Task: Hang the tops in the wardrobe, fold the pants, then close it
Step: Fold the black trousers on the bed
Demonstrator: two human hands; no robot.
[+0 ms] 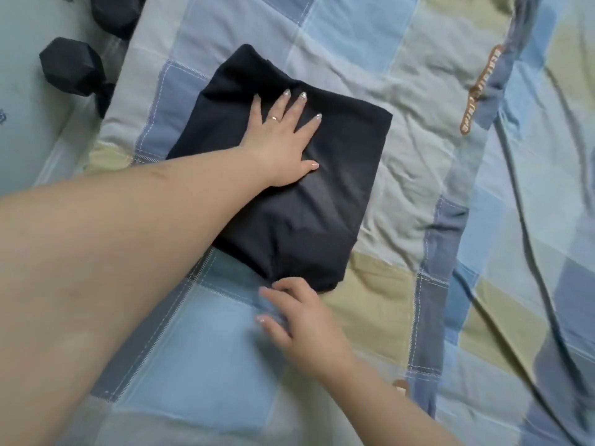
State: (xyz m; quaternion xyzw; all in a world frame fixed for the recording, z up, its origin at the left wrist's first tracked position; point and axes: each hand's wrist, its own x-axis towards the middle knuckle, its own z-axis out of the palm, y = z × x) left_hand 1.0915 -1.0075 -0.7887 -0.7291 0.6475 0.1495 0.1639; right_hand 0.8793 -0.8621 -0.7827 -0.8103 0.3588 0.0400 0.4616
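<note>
1. A pair of dark navy pants (289,194), folded into a compact, roughly square bundle, was seen lying on a patchwork quilt (402,162) of blue, grey-green and pale yellow squares.
2. The left hand (283,140) was laid flat on the upper part of the bundle, with the fingers straight and spread wide and the thumb stretched out to the side; nothing was gripped by it.
3. A thin ring (274,118) was worn on 1 finger of that hand, and glittery polish could be made out on the nails.
4. The left forearm was stretched across the lower left of the view, over the quilt.
5. The right hand (299,320) was placed at the near corner of the bundle, where the fabric was gathered into small creases.
6. Its fingers were loosely curled, with the thumb and forefinger at the cloth's edge; whether the cloth was actually pinched could not be told.
7. Beyond the left edge of the quilt, a black hex dumbbell (74,67) was seen on the pale floor (22,130), with a 2nd dark object (116,14) partly cut off at the top of the view.
8. A strip of brown lettering (479,91), too blurred to read, was visible on the quilt well to the right of the pants.
</note>
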